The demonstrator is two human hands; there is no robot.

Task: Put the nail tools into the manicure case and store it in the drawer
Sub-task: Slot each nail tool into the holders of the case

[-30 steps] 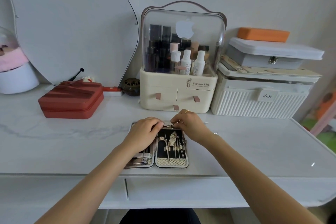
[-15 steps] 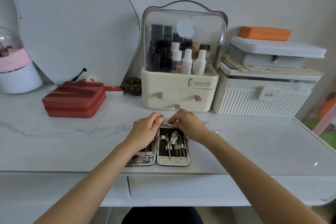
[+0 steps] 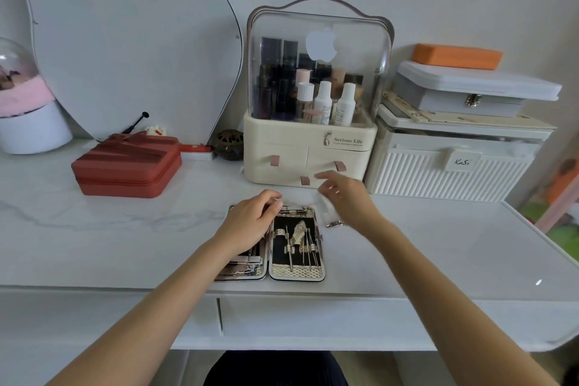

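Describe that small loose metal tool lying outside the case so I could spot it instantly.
Start at the cream cosmetics organiser at the back of the white desk. In front lies the open manicure case; just right of it, beside the right hand, lies a small silvery tool, the only tool not strapped inside.

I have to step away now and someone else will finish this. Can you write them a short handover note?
Left hand: resting on the left half of the open manicure case, holding nothing visible.
Right hand: lifted, blurred, apparently empty.
Done: several tools sit in the case's right half.
Left: one small metal tool lies on the tabletop right of the case; insert it, close the case, store it in the shut drawer.
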